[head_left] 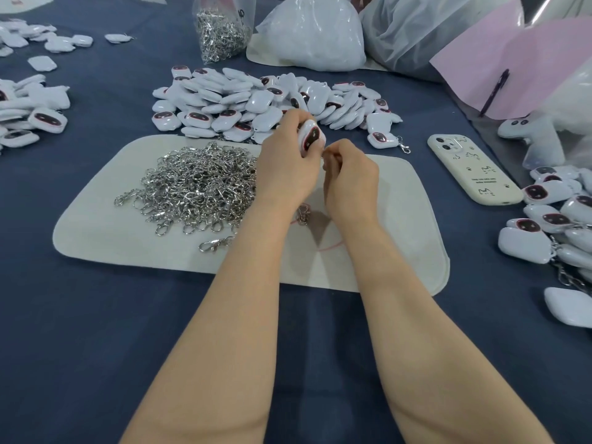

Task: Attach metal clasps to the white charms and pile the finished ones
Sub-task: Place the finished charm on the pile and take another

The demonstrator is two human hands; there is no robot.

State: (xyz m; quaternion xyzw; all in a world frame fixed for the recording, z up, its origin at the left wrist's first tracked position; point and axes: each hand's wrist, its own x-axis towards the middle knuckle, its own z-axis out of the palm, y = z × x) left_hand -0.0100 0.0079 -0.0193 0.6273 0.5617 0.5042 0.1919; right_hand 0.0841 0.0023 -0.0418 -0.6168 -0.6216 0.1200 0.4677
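My left hand grips a white charm with a dark oval face, held upright above the pale mat. Right beside it, my right hand pinches a small metal piece at the charm's lower edge; the piece is mostly hidden by my fingers. A heap of silver clasps lies on the mat to the left of my hands. One loose clasp sits apart near the mat's front. Behind my hands spreads a big pile of white charms. Charms with clasps attached pile up at the right edge.
A cream-cased phone lies right of the mat. A clear bag of clasps and white plastic bags stand at the back. More charms lie at the left. A single clasped charm rests behind the mat.
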